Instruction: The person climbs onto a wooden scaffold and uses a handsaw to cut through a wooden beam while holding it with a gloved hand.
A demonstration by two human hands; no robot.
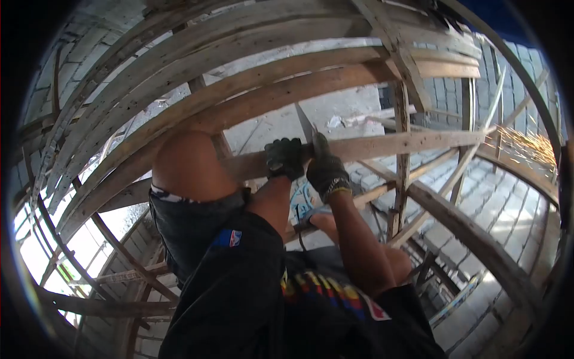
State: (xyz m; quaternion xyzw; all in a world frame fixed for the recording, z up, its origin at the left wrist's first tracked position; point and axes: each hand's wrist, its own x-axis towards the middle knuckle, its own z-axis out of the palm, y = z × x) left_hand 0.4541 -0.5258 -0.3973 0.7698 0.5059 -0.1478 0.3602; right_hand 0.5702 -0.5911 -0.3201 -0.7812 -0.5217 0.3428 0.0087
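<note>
Both my hands wear dark work gloves. My right hand (326,166) is closed around the handle end of a handsaw (305,124), most of the handle hidden in the glove. The saw's narrow grey blade points up and away, across a wooden beam (412,143). Just left of the blade, my left hand (284,158) is closed over the same beam with its fingers wrapped on top. The beam runs from beside my raised knee (190,164) out to the right.
Long wooden planks (263,72) curve across the far side. An upright post (402,161) and a slanted timber (472,233) stand to the right. Orange sparks (529,146) fly at the far right. Concrete block walls (508,209) surround the frame. My sandalled foot (317,215) rests below.
</note>
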